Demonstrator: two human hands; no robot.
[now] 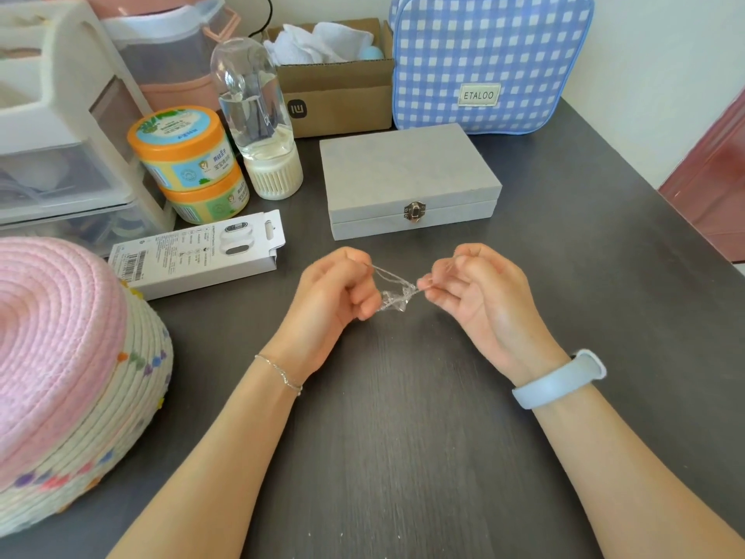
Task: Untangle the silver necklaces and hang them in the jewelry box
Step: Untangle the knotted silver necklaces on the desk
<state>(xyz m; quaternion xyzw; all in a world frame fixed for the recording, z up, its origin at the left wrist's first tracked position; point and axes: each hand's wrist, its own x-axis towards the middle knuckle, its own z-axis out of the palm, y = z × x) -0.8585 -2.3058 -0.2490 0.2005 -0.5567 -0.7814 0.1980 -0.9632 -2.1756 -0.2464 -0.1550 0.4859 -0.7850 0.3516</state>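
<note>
I'm mid-untangling: my left hand [336,290] and right hand [475,284] each pinch strands of the silver necklaces [397,294] above mid-worktop. The jewelry box [407,175] behind sits latched; next I tease the knot loose.

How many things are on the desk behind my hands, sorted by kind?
Boxes: 3, the grey jewelry box, cardboard box, white carton
Orange-lidded tubs: 2, top and bottom
Bottles: 1
Bags: 1, blue checked
Drawer units: 1
Baskets: 1, pink-lidded
Total: 9
</note>
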